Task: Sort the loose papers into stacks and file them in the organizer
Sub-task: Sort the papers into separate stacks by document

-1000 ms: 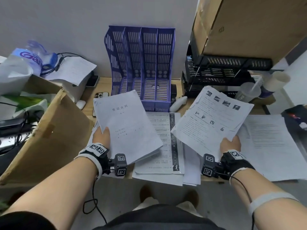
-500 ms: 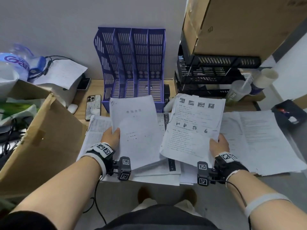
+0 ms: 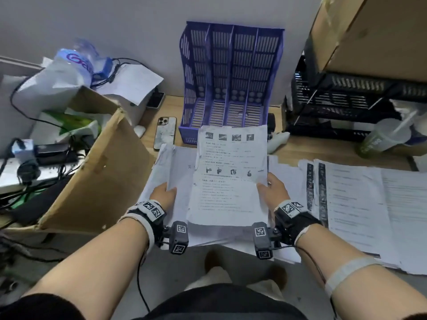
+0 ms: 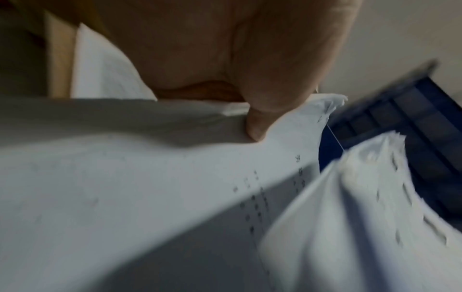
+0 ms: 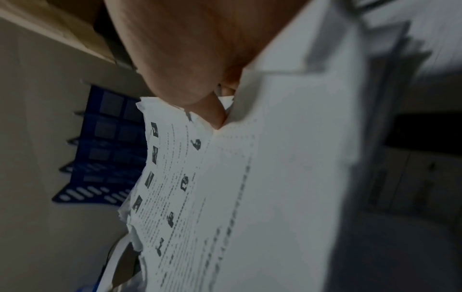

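My left hand [image 3: 163,194] grips a white paper stack [image 3: 178,172] by its left edge, thumb [image 4: 260,118] pressed on top. My right hand [image 3: 272,191] holds a printed picture stack [image 3: 231,176] by its right edge, thumb [image 5: 212,110] on the sheet. The picture stack lies over the right part of the left stack, in front of my chest. The blue four-slot organizer [image 3: 231,77] stands upright against the wall just behind them, and its slots look empty. More loose papers [image 3: 360,209] lie spread on the desk to the right.
An open cardboard box [image 3: 99,172] stands at the left beside cables and bags. A phone [image 3: 165,132] lies left of the organizer. Black stacked trays [image 3: 346,102] under a big carton [image 3: 369,31] fill the right, with a plastic cup [image 3: 383,137] nearby.
Both hands have come together toward the middle. The right picture stack has swung left and now overlaps the left stack instead of being held apart from it.
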A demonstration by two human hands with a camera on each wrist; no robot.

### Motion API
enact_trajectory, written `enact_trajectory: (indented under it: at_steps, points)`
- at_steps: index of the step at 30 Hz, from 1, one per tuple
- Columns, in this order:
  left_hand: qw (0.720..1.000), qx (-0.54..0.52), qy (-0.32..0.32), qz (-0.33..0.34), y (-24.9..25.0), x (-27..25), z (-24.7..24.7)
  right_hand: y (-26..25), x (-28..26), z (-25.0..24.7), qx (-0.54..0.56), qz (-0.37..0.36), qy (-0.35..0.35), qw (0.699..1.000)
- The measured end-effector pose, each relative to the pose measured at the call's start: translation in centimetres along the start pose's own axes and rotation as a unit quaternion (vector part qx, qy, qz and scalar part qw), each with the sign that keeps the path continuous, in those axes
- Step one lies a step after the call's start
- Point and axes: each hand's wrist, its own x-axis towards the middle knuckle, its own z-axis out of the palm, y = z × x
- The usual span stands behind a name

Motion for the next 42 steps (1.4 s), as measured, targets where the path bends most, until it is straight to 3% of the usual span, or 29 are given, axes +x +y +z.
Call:
enact_trajectory:
  at_steps: [4,9,13,19,23,26,30,32,36,42]
  points:
    - [0.99,-0.044,0.129,-0.024,-2.9,-0.8,-5.9,-0.3,0.8,5.5,-0.065,0.01,-0.05,0.997]
    - [0.975,-0.084,0.192,0.071,-3.0,-1.5,-8.2,-0.2,1.1,10.6,-0.121,0.046,-0.083,0.988]
    - [0.95,-0.133,0.21,0.188,-1.0,-2.2,-9.4,-1.8,1.0,12.7,-0.117,0.033,-0.102,0.987]
    - [0.913,-0.154,0.212,0.313,1.4,-3.1,-10.3,-3.1,1.7,14.0,-0.135,0.043,-0.203,0.969]
    - [0.888,-0.154,0.216,0.377,3.8,-3.3,-9.2,-2.5,1.4,12.7,-0.079,0.095,-0.192,0.974]
    - [0.881,-0.164,0.219,0.385,6.6,-3.3,-7.8,-2.9,1.4,10.2,0.048,0.082,-0.146,0.985]
    - [0.879,-0.222,0.165,0.389,10.4,-2.6,-4.6,-3.7,1.0,4.8,0.131,0.002,-0.074,0.989]
    - [0.889,-0.259,0.097,0.365,12.1,-2.4,-1.8,-3.5,0.7,1.6,0.145,-0.009,-0.052,0.988]
    - [0.906,-0.258,-0.002,0.336,14.2,-1.5,4.3,-0.9,-1.4,-5.1,0.121,0.022,0.007,0.992]
    - [0.94,-0.161,-0.141,0.267,17.6,-2.1,15.5,5.3,-5.6,-15.3,0.019,0.06,0.137,0.988]
